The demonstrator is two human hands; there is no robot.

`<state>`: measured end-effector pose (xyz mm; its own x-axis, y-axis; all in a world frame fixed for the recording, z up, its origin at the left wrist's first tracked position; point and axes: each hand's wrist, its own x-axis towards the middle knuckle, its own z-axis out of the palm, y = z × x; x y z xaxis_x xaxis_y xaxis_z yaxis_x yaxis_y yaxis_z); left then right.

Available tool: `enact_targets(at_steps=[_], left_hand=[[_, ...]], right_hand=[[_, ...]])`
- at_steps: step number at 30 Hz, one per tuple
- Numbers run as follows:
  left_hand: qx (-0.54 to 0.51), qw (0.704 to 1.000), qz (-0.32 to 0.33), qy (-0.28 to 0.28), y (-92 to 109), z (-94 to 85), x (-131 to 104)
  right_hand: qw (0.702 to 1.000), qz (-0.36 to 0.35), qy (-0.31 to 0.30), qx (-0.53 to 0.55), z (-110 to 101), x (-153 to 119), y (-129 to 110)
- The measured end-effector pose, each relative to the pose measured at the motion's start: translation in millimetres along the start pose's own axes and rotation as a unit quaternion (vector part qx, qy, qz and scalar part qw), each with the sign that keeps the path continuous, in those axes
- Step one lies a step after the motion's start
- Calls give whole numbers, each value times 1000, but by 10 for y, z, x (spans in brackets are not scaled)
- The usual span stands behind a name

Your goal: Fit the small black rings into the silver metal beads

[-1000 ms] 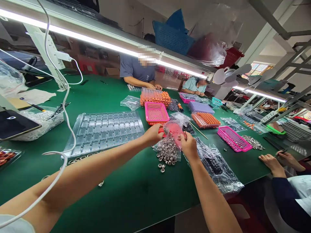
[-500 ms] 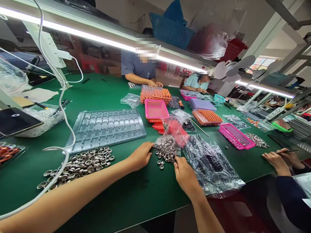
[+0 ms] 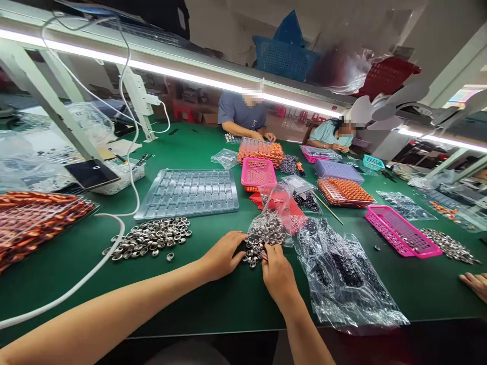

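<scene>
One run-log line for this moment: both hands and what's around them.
left hand: beside loose silvery metal rings; right hand: at same rings; beyond: clear plastic bag of rings; right: crinkled bag; further left: second ring pile

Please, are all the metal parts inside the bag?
No, some are out: parts lie loose on the table near the left hand, outside the bag.

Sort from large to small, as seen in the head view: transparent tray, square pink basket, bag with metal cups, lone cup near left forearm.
1. Transparent tray
2. Bag with metal cups, outline unclear
3. Square pink basket
4. Lone cup
</scene>
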<state>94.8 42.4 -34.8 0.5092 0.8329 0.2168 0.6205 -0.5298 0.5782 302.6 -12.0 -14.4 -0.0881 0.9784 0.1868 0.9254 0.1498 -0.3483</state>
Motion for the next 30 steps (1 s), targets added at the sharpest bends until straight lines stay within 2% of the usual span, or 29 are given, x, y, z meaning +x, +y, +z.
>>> enact_targets(at_steps=[5, 10, 13, 16, 21, 23, 27, 30], left_hand=[[-1, 1000, -13, 16, 63, 15, -29], [-18, 1000, -13, 8, 55, -25, -57], [-29, 999, -18, 8, 42, -116, -133], [-34, 999, -15, -3, 61, -248, -224], [-31, 999, -4, -37, 118, -392, -262], [-27, 998, -2, -50, 132, -387, -222], [-17, 997, 5, -75, 159, -320, -124], [-13, 996, 9, -83, 182, -278, -81]], right_hand=[[999, -22, 10, 28, 20, -19, 59], [996, -62, 12, 66, 76, -50, 62], [985, -84, 66, 134, 50, -23, 83], [958, -82, 152, 230, -66, -20, 80], [913, 42, 171, 368, -225, -321, -84], [882, 92, 182, 426, -171, -509, -191], [816, 155, 255, 495, 74, -777, -376], [792, 167, 273, 520, 218, -826, -462]])
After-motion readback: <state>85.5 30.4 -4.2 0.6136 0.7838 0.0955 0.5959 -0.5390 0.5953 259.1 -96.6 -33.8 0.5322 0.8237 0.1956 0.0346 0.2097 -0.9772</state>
